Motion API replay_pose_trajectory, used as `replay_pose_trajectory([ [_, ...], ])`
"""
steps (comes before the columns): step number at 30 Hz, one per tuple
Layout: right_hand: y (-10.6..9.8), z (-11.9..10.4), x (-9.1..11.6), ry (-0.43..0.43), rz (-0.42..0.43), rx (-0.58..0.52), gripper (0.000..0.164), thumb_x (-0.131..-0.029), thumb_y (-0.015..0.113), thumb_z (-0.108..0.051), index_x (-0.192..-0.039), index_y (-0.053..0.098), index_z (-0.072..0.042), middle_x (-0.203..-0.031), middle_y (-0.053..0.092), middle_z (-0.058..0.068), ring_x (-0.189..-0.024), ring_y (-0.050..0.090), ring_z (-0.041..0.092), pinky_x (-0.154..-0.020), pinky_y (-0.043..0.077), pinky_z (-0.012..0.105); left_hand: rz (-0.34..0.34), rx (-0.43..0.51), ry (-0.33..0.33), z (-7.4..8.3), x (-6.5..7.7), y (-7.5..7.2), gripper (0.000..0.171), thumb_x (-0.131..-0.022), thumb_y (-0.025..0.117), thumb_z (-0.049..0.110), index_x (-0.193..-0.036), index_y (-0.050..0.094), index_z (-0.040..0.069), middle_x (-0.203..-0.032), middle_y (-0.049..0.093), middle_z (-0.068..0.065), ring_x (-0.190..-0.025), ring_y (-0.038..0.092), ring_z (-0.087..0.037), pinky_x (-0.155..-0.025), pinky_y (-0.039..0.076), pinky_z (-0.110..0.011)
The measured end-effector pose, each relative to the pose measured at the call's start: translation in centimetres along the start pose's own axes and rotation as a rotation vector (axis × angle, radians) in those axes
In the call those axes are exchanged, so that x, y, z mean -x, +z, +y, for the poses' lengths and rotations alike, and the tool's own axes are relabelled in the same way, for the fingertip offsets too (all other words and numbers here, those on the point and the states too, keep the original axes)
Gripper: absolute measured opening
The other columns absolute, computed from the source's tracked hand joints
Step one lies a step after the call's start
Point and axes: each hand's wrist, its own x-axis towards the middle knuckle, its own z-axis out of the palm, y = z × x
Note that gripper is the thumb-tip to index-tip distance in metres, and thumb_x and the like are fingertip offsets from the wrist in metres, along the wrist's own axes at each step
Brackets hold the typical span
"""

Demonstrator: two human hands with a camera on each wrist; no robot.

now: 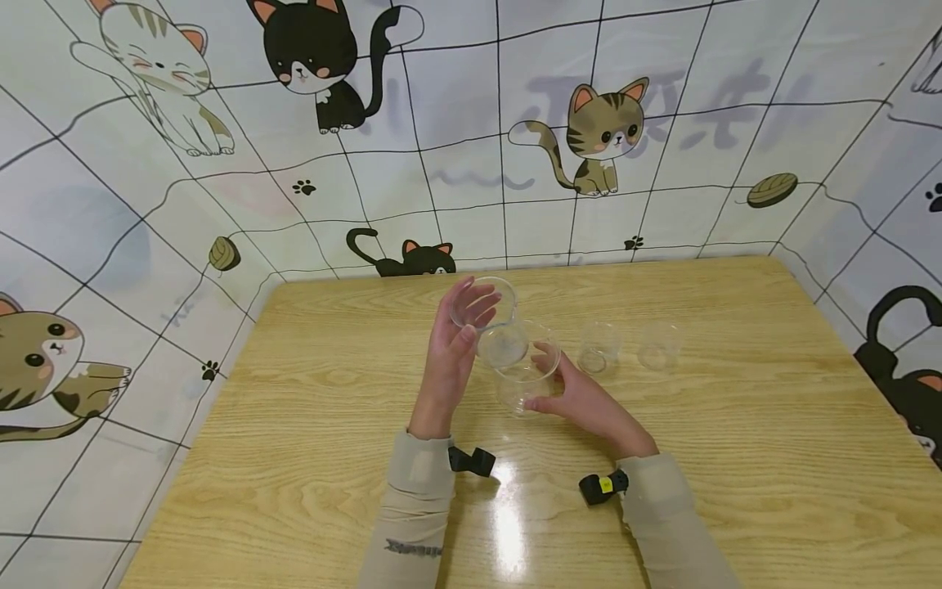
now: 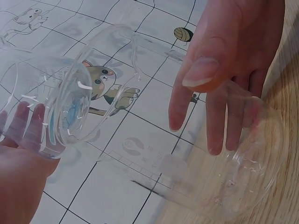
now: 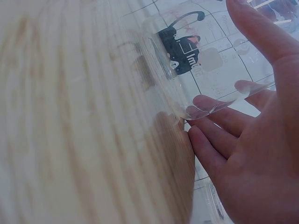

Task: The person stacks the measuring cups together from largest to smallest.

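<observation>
Cat-print walls [image 1: 471, 147] wrap a big wood table [image 1: 294, 458], back edge right along them, plenty of wood out left of the hands. Right hand [image 1: 585, 398] is curled wide round the bigger beaker [image 1: 521, 375], down at the table — left hand [image 1: 451, 339] grips a tilted smaller beaker [image 1: 497, 320], one end over its mouth. Two little glasses [image 1: 598, 348] sit off to the right — can't tell what's inside any of them.

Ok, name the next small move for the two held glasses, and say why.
Probably ease the upper glass upright, in line with the lower glass. The left hand holds the upper one leaning, its end overlapping the lower one in the head view, while the right hand holds the lower one. Whether that end is already inside is hard to tell.
</observation>
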Motion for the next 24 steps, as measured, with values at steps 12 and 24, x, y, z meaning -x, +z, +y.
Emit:
replay_pose_trajectory([
  [12, -0.4, -3.2, 1.4, -0.003, -0.036, -0.053, 0.084, -0.075, 0.071, -0.030, -0.141, 0.019, -0.027, -0.140, 0.033, 0.011, -0.126, 0.030, 0.032, -0.098, 0.026, 0.053, -0.038, 0.001, -0.011, 0.0, 0.1, 0.1, 0.071, -0.083, 0.060, 0.039, -0.136, 0.026, 0.006, -0.132, 0.032, -0.028, -0.121, 0.032, -0.043, -0.101, 0.022, -0.052],
  [24, -0.3, -3.0, 1.3, 0.001, -0.020, -0.031, 0.082, -0.074, 0.072, -0.033, -0.138, 0.021, -0.032, -0.140, 0.034, 0.006, -0.127, 0.030, 0.030, -0.099, 0.024, 0.053, -0.046, 0.005, -0.013, 0.0, 0.1, 0.5, 0.072, -0.083, 0.060, 0.039, -0.136, 0.026, 0.004, -0.131, 0.032, -0.029, -0.120, 0.031, -0.045, -0.100, 0.020, -0.055],
])
